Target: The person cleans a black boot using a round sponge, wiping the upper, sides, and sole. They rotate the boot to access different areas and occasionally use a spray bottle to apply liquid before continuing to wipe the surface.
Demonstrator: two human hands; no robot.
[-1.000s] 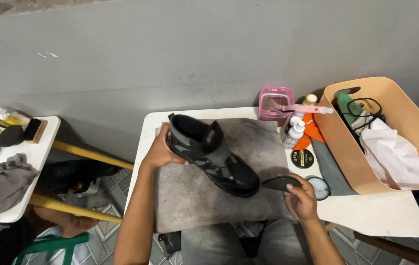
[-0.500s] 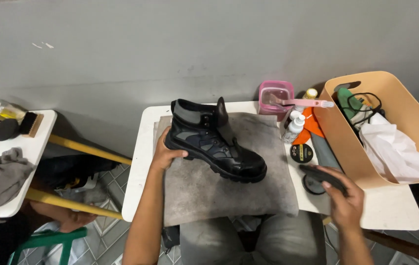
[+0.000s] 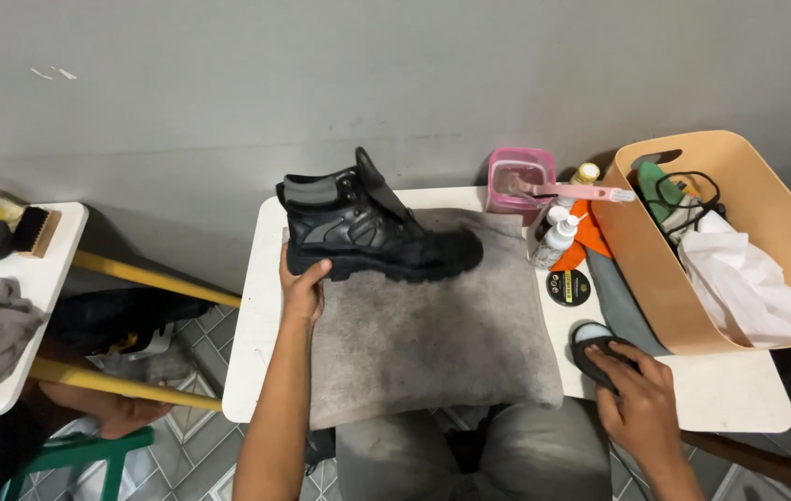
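Here my left hand [image 3: 303, 292] grips the heel of the black leather ankle boot [image 3: 372, 227], standing upright on the grey felt mat [image 3: 423, 339]. Right of that mat, my right hand [image 3: 641, 408] closes over a black oval brush [image 3: 595, 345].

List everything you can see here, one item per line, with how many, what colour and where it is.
boot: one, black, upright at the back of the grey mat
mat: one, grey, covering the middle of the white table
white table: one, in the centre
pink tub: one, back of the table
pink brush: one, across the tub
small bottles: two or three, white, beside the tub
round tin: one, black, right of the mat
tan bin: one, right, holding white cloth and cords
side table: one, white, left, with a grey rag and brushes
left hand: on the boot's heel
right hand: holding a dark oval applicator
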